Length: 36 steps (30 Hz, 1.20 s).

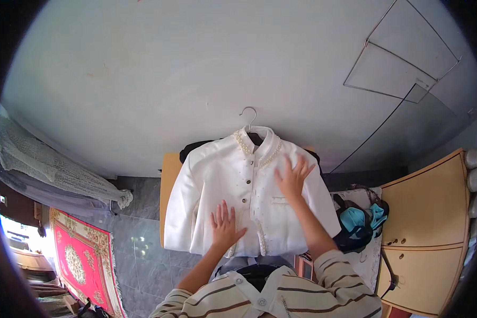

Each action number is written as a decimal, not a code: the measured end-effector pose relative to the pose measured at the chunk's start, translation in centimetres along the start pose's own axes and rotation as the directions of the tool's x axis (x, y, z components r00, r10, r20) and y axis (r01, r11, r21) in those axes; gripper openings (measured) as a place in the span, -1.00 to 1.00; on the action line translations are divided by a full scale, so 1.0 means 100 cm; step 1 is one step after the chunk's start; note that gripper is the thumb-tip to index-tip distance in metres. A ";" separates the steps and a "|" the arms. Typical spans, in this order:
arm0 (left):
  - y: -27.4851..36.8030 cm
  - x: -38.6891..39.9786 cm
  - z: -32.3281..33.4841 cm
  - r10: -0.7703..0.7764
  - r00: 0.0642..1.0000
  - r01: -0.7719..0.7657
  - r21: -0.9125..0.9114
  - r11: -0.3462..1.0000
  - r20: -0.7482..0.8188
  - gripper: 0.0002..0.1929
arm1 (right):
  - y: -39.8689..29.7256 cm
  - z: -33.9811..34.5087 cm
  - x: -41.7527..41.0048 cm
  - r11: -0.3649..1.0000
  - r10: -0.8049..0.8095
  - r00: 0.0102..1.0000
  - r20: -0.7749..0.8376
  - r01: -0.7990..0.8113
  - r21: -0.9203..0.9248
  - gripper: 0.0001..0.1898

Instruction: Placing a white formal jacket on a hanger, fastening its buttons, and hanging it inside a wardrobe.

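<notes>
A white jacket with pearl-like beads along its stand collar and front edges lies face up before me. Dark buttons run down one side of its front. The jacket is on a clothes hanger, whose metal hook sticks out above the collar. My left hand is spread over the lower front, on the left of the opening. Over the chest, right of the collar, my right hand has its fingers apart and looks slightly blurred. Whether either palm presses on the cloth I cannot tell.
Black fabric and a wooden tabletop show from under the jacket. To the right are black and turquoise clothes and a wooden cabinet. A pale wall rises behind. A red patterned rug lies at left on grey floor tiles.
</notes>
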<state>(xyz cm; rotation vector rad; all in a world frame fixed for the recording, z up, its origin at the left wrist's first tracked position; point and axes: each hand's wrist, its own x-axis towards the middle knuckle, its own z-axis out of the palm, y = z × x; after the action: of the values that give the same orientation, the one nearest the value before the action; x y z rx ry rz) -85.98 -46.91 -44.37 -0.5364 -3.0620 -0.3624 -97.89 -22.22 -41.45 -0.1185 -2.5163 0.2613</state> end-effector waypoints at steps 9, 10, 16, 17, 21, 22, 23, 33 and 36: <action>0.000 0.002 0.023 0.164 0.962 -0.032 0.506 0.862 -0.219 -0.66 | -0.062 -0.023 -0.108 0.994 -0.063 0.927 0.369 0.027 0.103 -0.45; -0.001 0.002 0.018 0.187 0.960 -0.065 0.485 0.872 -0.208 -0.70 | -0.063 -0.022 -0.108 0.996 -0.073 0.924 0.376 0.045 0.082 -0.49; 0.010 -0.023 -0.020 0.290 0.930 -0.213 0.313 0.926 -0.225 -0.85 | -0.058 -0.037 -0.095 0.990 -0.070 0.917 0.392 0.016 0.138 -0.73; 0.013 -0.025 -0.026 0.258 0.954 -0.208 0.283 0.936 -0.150 -0.86 | -0.056 -0.042 -0.094 0.981 -0.088 0.931 0.354 0.019 0.194 -0.76; 0.015 -0.014 -0.040 0.170 0.985 -0.165 0.129 0.978 -0.030 -0.84 | -0.053 -0.034 -0.074 0.984 -0.032 0.956 0.291 -0.020 0.175 -0.73; 0.014 0.000 -0.041 0.154 0.985 -0.145 0.103 0.984 -0.083 -0.83 | -0.053 -0.024 -0.065 0.984 -0.004 0.974 0.227 -0.036 0.172 -0.71; 0.013 0.013 -0.041 0.124 0.986 -0.117 0.071 0.991 -0.109 -0.81 | -0.053 -0.013 -0.056 0.982 0.045 0.980 0.196 -0.079 0.171 -0.70; 0.008 0.163 -0.012 0.327 0.892 -0.237 0.294 0.926 -0.312 -0.79 | -0.070 0.037 -0.030 0.992 0.073 0.985 0.154 -0.088 0.092 -0.76; 0.005 0.176 -0.003 0.372 0.838 -0.208 0.395 0.895 -0.400 -0.83 | -0.073 0.041 -0.027 0.992 0.100 0.982 0.163 -0.112 0.066 -0.75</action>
<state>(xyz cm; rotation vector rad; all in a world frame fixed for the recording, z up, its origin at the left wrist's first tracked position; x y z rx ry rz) -102.42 -40.65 -43.05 -0.7567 -2.4435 0.0465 -98.24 -30.40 -44.71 -0.2092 -2.6583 0.4234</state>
